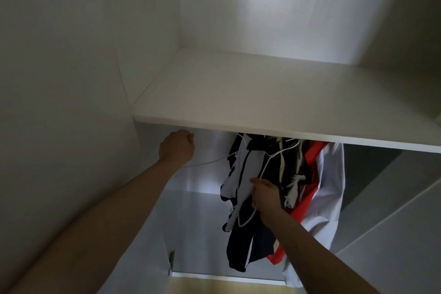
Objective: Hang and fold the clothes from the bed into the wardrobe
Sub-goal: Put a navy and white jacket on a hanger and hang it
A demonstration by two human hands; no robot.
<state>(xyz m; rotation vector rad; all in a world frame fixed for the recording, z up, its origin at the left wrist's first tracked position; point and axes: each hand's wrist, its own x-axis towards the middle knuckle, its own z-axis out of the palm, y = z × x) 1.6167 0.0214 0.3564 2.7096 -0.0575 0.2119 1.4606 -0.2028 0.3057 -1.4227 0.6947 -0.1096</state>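
I look into a white wardrobe. Under its shelf (238, 93) hang several garments: a dark navy-and-white one (241, 241), a red one (307, 200) and a white shirt (330, 188). My left hand (177, 147) is curled just below the shelf's front edge, gripping the end of a thin white hanger (202, 163) that runs right toward the clothes. My right hand (265, 194) reaches into the dark garment and holds another white wire hanger (248, 219) against the cloth. The rail is hidden behind the shelf.
The wardrobe's left side wall (71, 67) stands close beside my left arm. A lower white shelf (202, 200) lies below the hanging clothes. An open grey door panel (393, 210) is at the right. A strip of wooden floor (226, 287) shows at the bottom.
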